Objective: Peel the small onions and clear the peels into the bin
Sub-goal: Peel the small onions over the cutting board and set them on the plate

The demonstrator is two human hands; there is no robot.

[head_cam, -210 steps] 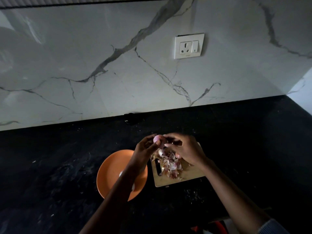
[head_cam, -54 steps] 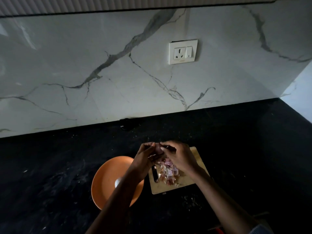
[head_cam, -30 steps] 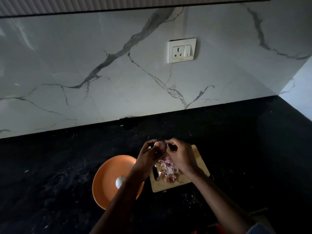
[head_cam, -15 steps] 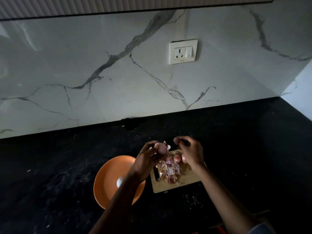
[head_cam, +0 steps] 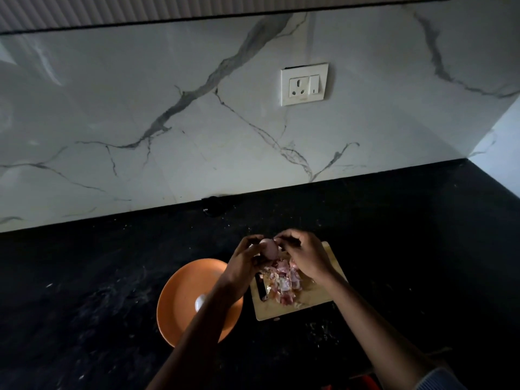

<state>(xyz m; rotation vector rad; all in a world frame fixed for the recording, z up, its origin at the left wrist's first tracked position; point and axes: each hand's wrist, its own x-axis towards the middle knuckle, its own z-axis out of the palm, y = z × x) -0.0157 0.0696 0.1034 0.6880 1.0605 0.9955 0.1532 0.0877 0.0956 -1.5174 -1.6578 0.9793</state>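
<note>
My left hand (head_cam: pixel 244 260) grips a small pinkish onion (head_cam: pixel 269 248) above the far left corner of a wooden cutting board (head_cam: pixel 323 296). My right hand (head_cam: pixel 305 254) pinches at the top of that onion with its fingertips. A heap of pink and white onion peels (head_cam: pixel 282 282) lies on the board below the hands. A dark knife (head_cam: pixel 261 288) lies along the board's left edge, partly under the peels. One peeled pale onion (head_cam: pixel 200 302) sits on the orange plate (head_cam: pixel 180 299) left of the board, partly hidden by my left forearm.
A black stone counter (head_cam: pixel 84 277) runs from the marble wall to the near edge. A white socket plate (head_cam: pixel 304 84) is on the wall. Something red (head_cam: pixel 363 382) shows at the bottom edge. Small peel crumbs (head_cam: pixel 320 329) lie in front of the board.
My right hand, which had pulled away to the right half a second ago, is back at the top of the onion. The onion now shows more bare pale surface.
</note>
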